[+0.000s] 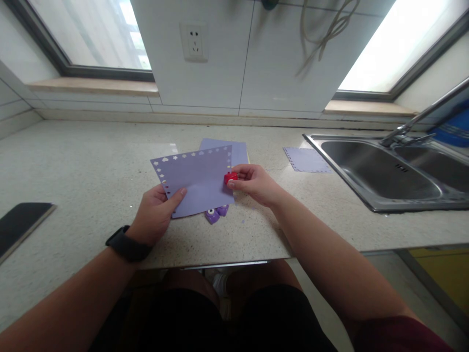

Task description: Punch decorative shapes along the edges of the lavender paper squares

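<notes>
A purple sheet of paper (201, 181) is raised and tilted over the counter, with small shapes cut out along its top, left and upper right edges. My left hand (157, 208) grips its lower left edge, thumb on top. At the right edge, my right hand (256, 183) pinches a red craft punch (230, 179), which sits over the paper's border. Two purple craft punches (217, 213) lie on the counter just under the sheet's lower edge, partly covered by it. Behind the raised sheet lie more purple papers (238, 149), partly hidden.
Another purple sheet with a punched border (308, 160) lies to the right, beside the steel sink (381, 168) and its faucet (399, 134). A dark flat object (22, 225) rests at the counter's left. A socket (194, 42) and a hanging cord (328, 32) are on the wall.
</notes>
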Action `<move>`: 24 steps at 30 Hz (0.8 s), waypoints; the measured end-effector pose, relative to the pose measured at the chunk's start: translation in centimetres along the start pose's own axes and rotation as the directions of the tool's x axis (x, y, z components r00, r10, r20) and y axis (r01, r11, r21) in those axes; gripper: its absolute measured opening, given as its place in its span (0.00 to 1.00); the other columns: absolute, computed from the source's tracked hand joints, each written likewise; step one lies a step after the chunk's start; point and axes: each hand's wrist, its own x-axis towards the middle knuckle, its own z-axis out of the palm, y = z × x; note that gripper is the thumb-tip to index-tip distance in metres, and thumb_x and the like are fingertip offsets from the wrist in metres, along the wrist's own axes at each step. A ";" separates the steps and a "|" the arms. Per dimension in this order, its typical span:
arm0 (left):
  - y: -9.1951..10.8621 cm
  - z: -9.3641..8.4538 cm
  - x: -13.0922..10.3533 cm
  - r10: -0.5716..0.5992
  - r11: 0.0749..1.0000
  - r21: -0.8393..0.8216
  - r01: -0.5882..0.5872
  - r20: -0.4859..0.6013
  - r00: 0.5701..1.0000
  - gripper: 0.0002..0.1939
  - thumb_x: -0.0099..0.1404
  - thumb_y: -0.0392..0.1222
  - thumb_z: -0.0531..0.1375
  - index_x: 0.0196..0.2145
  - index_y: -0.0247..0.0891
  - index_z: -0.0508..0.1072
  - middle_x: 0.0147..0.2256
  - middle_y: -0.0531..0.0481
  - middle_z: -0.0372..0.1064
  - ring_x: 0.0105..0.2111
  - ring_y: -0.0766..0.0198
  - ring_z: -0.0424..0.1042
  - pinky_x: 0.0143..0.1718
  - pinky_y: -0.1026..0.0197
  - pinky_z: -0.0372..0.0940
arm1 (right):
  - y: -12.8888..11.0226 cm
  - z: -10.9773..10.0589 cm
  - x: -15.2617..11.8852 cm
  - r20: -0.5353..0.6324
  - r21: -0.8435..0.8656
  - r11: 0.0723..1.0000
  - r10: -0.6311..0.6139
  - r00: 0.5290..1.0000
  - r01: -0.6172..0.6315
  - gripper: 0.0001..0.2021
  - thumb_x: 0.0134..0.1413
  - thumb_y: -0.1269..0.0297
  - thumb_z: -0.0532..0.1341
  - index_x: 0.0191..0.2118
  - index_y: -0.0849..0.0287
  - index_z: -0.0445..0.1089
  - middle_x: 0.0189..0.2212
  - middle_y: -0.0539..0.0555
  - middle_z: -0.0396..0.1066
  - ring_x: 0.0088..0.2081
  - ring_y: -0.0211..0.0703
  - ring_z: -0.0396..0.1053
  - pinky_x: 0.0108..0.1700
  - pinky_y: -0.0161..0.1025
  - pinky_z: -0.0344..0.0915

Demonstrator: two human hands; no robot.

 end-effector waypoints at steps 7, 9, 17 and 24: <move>-0.3 -0.4 0.1 0.005 0.999 0.039 -0.006 0.025 1.000 0.25 0.59 0.55 0.73 0.47 0.34 0.81 0.45 0.40 0.82 0.47 0.48 0.81 0.53 0.48 0.75 | -0.3 0.4 0.0 -0.008 0.003 1.000 0.015 1.000 -0.015 0.18 0.36 0.62 0.81 0.34 0.60 0.78 0.32 0.51 0.79 0.33 0.36 0.76 0.41 0.38 0.74; -0.4 -0.5 0.2 -0.001 0.999 0.036 0.000 0.034 0.999 0.24 0.59 0.55 0.73 0.47 0.35 0.81 0.45 0.41 0.83 0.46 0.49 0.81 0.52 0.49 0.75 | -0.3 0.4 0.0 -0.014 -0.003 1.000 0.010 1.000 -0.010 0.18 0.35 0.62 0.81 0.32 0.60 0.77 0.31 0.51 0.79 0.32 0.36 0.75 0.40 0.37 0.74; -0.4 -0.4 0.1 -0.018 0.999 0.030 0.017 0.054 0.998 0.25 0.58 0.56 0.73 0.46 0.36 0.81 0.44 0.41 0.83 0.44 0.49 0.82 0.51 0.49 0.76 | -0.4 0.5 -0.1 -0.034 -0.018 1.000 0.007 0.999 -0.007 0.18 0.33 0.61 0.81 0.31 0.60 0.76 0.28 0.50 0.78 0.30 0.36 0.75 0.38 0.37 0.74; -0.4 -0.5 0.2 -0.008 0.999 0.031 0.006 0.052 0.999 0.26 0.58 0.56 0.73 0.47 0.35 0.80 0.46 0.40 0.82 0.47 0.47 0.81 0.54 0.47 0.74 | -0.1 0.2 0.0 -0.025 -0.008 1.000 0.006 1.000 -0.006 0.19 0.35 0.62 0.81 0.35 0.60 0.78 0.32 0.51 0.79 0.33 0.36 0.75 0.41 0.37 0.74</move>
